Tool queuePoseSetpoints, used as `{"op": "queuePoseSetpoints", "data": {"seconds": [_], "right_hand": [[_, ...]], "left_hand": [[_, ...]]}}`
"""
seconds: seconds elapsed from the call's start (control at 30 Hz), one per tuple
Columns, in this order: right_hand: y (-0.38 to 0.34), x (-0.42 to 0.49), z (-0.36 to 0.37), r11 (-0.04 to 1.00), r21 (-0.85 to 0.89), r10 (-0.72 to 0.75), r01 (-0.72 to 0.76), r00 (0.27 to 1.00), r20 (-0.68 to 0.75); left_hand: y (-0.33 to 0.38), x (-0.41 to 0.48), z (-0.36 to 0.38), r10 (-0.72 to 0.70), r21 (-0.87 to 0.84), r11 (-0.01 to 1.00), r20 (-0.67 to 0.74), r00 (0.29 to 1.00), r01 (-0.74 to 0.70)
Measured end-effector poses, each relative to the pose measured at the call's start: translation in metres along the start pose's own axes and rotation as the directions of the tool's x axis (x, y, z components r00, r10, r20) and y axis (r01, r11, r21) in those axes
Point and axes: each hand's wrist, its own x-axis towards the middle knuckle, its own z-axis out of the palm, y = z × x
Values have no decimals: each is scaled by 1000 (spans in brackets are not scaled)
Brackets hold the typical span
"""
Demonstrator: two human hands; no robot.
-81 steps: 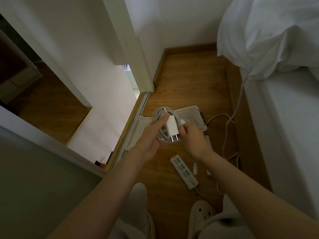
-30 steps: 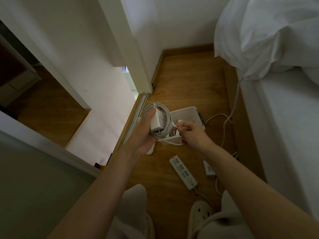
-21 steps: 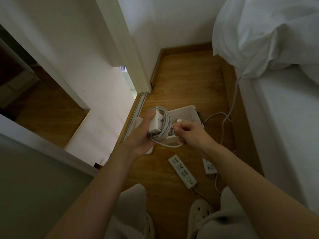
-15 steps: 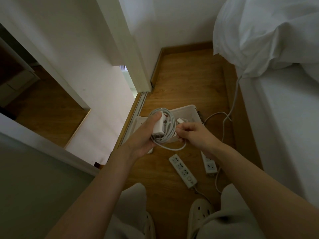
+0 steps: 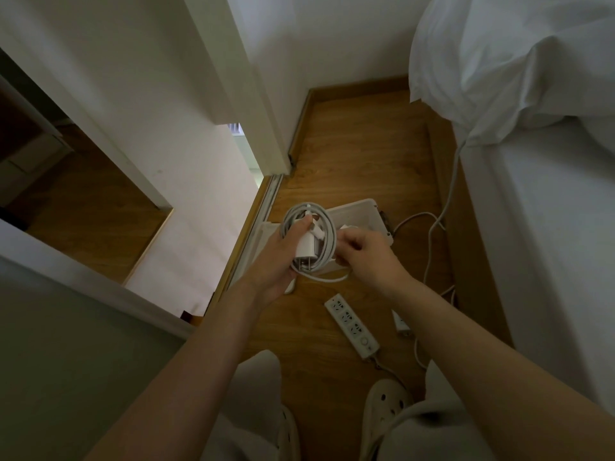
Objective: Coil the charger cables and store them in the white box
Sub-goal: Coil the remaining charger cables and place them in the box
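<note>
- Gripped in left hand (image 5: 279,257): coiled cable (image 5: 329,234) with plug (image 5: 306,249), just above white box (image 5: 362,206).
- Pinched by curled right hand (image 5: 366,257): the cable's loose end.
- On wood floor (image 5: 359,154) between wall (image 5: 166,94) and bed (image 5: 549,227): power strip (image 5: 352,326).

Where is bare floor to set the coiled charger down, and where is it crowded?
Bare wooden floor lies beyond the white box, up to the baseboard. A smaller patch lies left of the power strip. Crowded: right of the box and strip, where loose cables run beside the bed.
</note>
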Motion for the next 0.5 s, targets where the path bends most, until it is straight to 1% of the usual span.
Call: {"op": "queuePoseSetpoints", "data": {"seconds": [0.1, 0.17, 0.23, 0.27, 0.3, 0.37, 0.43, 0.5], "right_hand": [[-2, -2, 3, 980, 182, 78, -78, 997, 8], [-5, -4, 7, 973, 211, 103, -91, 994, -46], [-8, -7, 10, 977, 209, 69, -50, 994, -83], [-9, -9, 11, 985, 174, 25, -13, 997, -70], [-9, -10, 12, 994, 106, -17, 22, 999, -46], [-5, -10, 12, 998, -41, -56, 55, 998, -14], [-1, -7, 12, 993, -99, -63, 59, 997, -33], [4, -5, 14, 977, -200, -92, 71, 991, -98]], "left_hand": [[-1, 2, 2, -3, 16, 1000, -12, 1000, 4], [-2, 4, 3, -12, 28, 1000, -53, 999, 13], [-3, 6, 3, -32, 23, 999, -98, 995, 35], [-4, 7, 3, -41, 24, 999, -112, 993, 44], [-4, 7, 2, -42, 34, 998, -118, 992, 47], [-7, 6, 3, -33, 68, 997, -114, 993, 41], [-9, 6, 4, -37, 80, 996, -107, 994, 45], [-9, 7, 4, -38, 75, 996, -94, 995, 45]]}}
